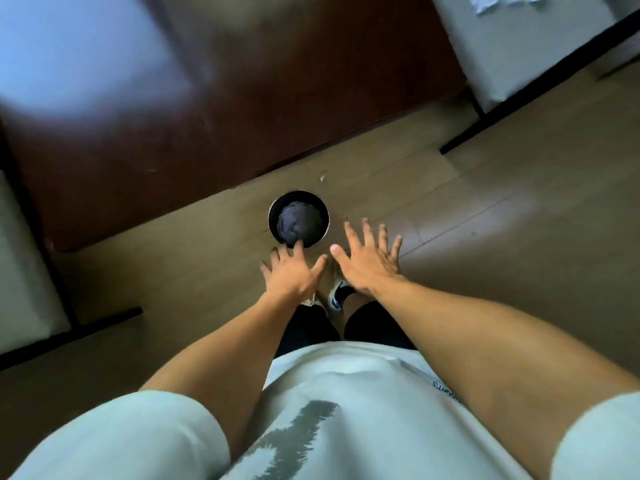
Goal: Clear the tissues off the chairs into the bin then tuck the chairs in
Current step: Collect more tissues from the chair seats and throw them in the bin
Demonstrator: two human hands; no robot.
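A small round black bin (pixel 272 216) stands on the wooden floor by the table's edge, with a crumpled grey mass inside it. My left hand (pixel 292 271) hovers just in front of the bin, fingers spread and holding nothing; its fingertips overlap the near rim. My right hand (pixel 367 261) is beside it, to the right of the bin, also spread and holding nothing. A white-seated chair (pixel 519 46) with black legs stands at the top right, with crumpled white tissues (pixel 498 1) on its seat. Another white chair (pixel 20 271) shows at the left edge.
A dark brown table (pixel 242 91) fills the upper left, with a bright window glare on its top. A tiny white scrap (pixel 322 178) lies on the floor beyond the bin. My feet in sneakers (pixel 337 296) stand just behind my hands.
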